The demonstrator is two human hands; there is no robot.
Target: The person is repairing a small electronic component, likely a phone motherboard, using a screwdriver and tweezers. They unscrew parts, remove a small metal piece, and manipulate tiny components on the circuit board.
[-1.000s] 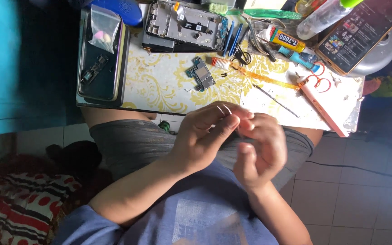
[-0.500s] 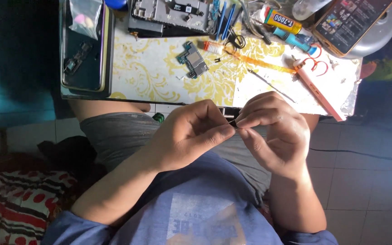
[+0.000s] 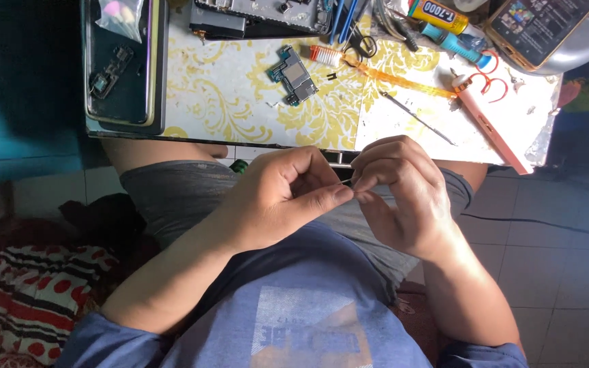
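Pinching a tiny, barely visible part [image 3: 346, 182] between left hand [image 3: 288, 194] and right hand [image 3: 400, 191], fingertips together, near the worktop [image 3: 240, 102] edge; circuit board [image 3: 296, 75] lying farther off; steady fine grip needed next.

- small table [image 3: 240, 102] with yellow-patterned top, just past my knees
- green circuit board [image 3: 294, 75] mid-table
- dark tray [image 3: 123, 68] at table's left end
- pink tool [image 3: 489, 123], thin probe [image 3: 417, 119] toward its right
- phone [image 3: 536, 27] at far right corner
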